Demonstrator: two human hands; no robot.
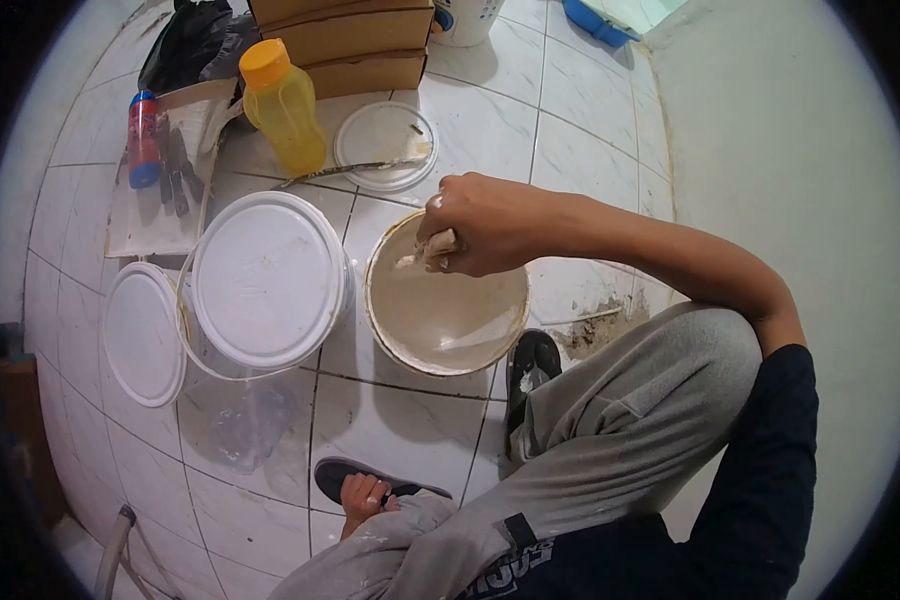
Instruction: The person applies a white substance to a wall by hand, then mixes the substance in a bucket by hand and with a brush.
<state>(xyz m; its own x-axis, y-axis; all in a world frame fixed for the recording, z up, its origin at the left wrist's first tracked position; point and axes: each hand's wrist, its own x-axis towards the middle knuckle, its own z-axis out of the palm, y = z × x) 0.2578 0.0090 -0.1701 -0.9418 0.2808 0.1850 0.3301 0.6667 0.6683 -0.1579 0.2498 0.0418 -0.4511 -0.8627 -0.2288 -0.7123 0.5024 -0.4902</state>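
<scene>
Nearest the camera are the dark shirt (595,560) and gray trousers (630,385). The right hand (485,225) is clenched around a pale, smeared object (440,243), type unclear, above the open bucket (450,315). The left hand (365,492) is beside a dark sandal (335,478), fingers bent; whether they grip anything cannot be determined. A lidded bucket (265,280) stands left of the open bucket.

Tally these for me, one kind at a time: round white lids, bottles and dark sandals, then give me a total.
Round white lids: 3 (big lid, far-left lid, lid behind the open bucket)
Bottles: 2 (yellow bottle, red-and-blue bottle)
Dark sandals: 2 (near sandal, far sandal)
Total: 7
</scene>
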